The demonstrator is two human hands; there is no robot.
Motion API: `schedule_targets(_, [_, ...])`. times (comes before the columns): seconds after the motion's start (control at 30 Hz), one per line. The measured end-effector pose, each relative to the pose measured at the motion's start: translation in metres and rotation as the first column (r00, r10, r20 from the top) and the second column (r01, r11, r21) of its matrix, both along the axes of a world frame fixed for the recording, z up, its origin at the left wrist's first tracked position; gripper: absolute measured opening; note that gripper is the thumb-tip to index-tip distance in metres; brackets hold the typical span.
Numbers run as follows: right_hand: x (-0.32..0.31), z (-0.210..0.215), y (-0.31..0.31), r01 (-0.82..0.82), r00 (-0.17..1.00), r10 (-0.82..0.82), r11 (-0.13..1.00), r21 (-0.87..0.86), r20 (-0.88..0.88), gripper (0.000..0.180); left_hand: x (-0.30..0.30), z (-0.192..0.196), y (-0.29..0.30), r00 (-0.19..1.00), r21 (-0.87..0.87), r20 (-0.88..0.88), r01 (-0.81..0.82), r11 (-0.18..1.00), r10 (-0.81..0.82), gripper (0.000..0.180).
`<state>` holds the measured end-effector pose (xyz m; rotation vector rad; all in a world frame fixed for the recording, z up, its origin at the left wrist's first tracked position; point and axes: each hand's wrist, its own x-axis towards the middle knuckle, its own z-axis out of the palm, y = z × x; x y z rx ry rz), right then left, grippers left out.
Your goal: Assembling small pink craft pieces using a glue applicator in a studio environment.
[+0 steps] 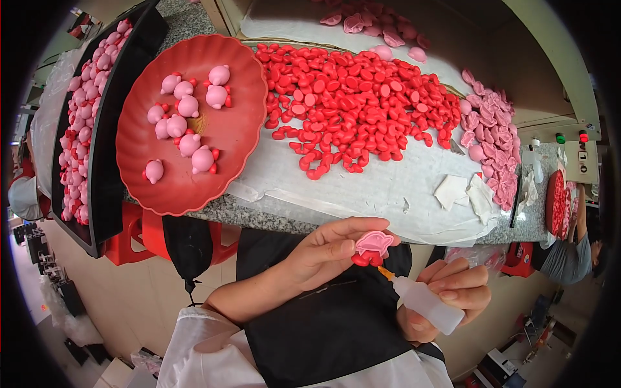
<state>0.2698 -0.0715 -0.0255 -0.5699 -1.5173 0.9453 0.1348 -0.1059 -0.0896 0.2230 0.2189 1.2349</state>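
Hands (320,254): pink-red pc (373,246) L, wht btl (428,304) R (marked ctrl panel (583,160)).

You're in a workshop for small piecework. Right of your red plate (234,132) spread a heap of loose red parts (356,97) and a pile of pink parts (495,139); left of it stands a black bin (107,161) heaped with pink-and-red pieces (81,123). Well off to the plate's right are a switch box (581,158) with coloured buttons and another worker (570,255). Nearer you than the plate, your right hand (462,284) grips a fine-tipped squeeze bottle (427,304).
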Motion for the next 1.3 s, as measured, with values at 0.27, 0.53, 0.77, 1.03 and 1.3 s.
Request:
schedule_targets(0.27, [-0.007, 0.009, 0.002, 0.259, 0.955, -0.278, 0.952, -0.161, -0.104, 0.040, 0.001, -0.002, 0.001, 1.000, 0.007, 0.019, -0.002, 1.000, 0.002, 0.044])
schedule_targets(0.53, [0.015, -0.043, 0.065, 0.068, 0.997, -0.056, 0.939, -0.338, 0.043, 0.036, 0.004, -0.012, -0.001, 0.988, 0.011, 0.155, -0.002, 1.000, 0.000, 0.039])
schedule_targets(0.77, [0.016, -0.060, 0.078, 0.054, 0.941, 0.053, 0.951, -0.305, 0.334, 0.044, 0.006, -0.011, -0.002, 0.996, -0.022, 0.085, -0.026, 0.999, 0.028, 0.038])
schedule_targets(1.03, [0.065, -0.044, 0.159, 0.170, 0.342, -0.536, 0.843, 0.510, 0.772, 0.018, 0.009, -0.011, -0.002, 0.997, -0.012, 0.073, -0.010, 1.000, 0.011, 0.037])
schedule_targets(1.3, [0.067, -0.036, 0.124, 0.050, 0.915, 0.094, 0.939, -0.340, 0.394, 0.015, 0.006, -0.009, 0.000, 0.996, -0.019, 0.088, -0.031, 0.999, 0.032, 0.039])
